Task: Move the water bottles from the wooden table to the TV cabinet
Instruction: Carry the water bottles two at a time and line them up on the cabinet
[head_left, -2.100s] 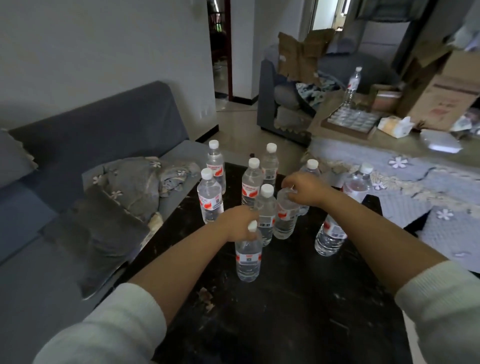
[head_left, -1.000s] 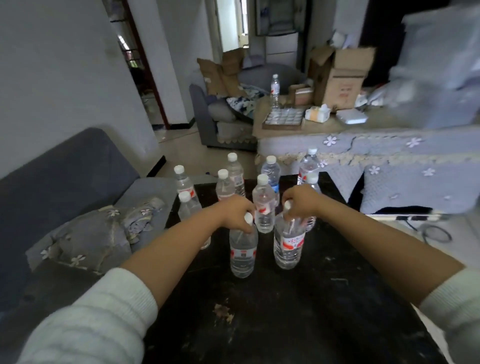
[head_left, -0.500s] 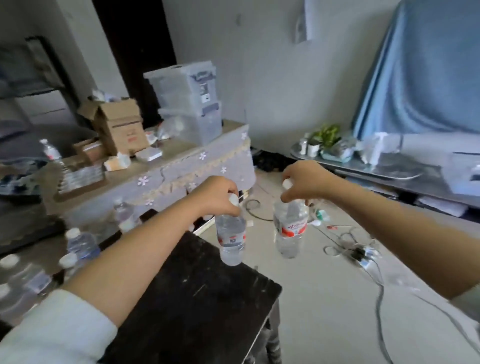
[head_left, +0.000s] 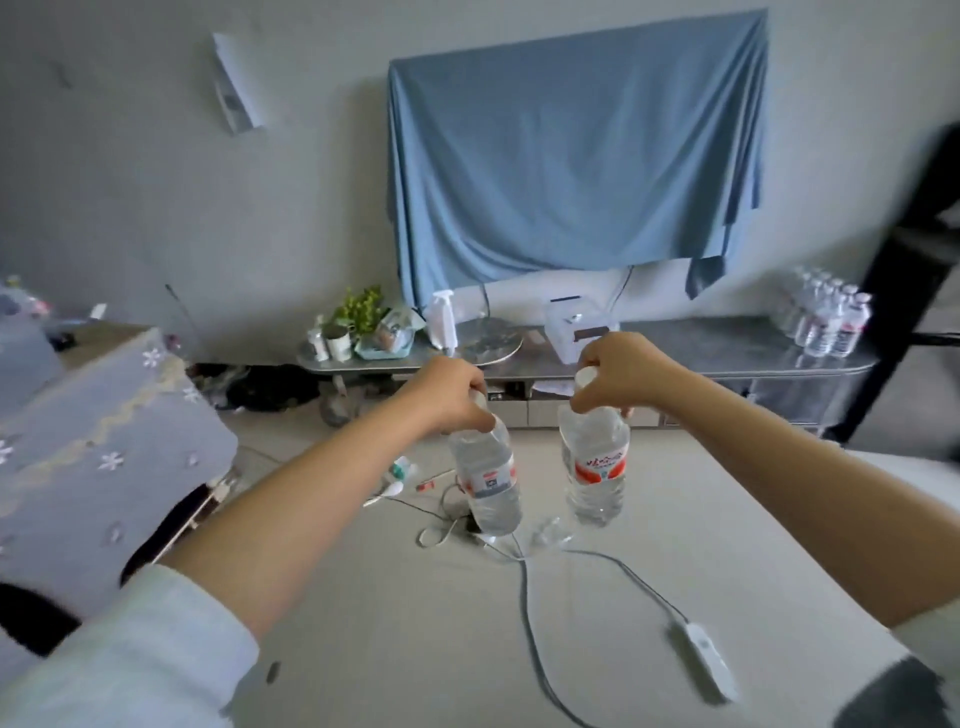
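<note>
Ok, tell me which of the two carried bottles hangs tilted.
The left bottle, held by the left hand: its base swings right, while the right bottle in the right hand hangs nearly straight.

Wall ahead of me: blue cloth (head_left: 574, 156) draped over something, hanging in folds.
Below the cloth: white spray bottle (head_left: 441, 318), upright, beside a round silvery plate (head_left: 488, 339).
Further left: small green plant (head_left: 358, 312) among pots and packets.
Floor: white cable (head_left: 535, 613) trailing toward me; white inline switch (head_left: 704, 657) at my lower right.
My left: flower-patterned cloth (head_left: 98, 447) covering a piece of furniture.
</note>
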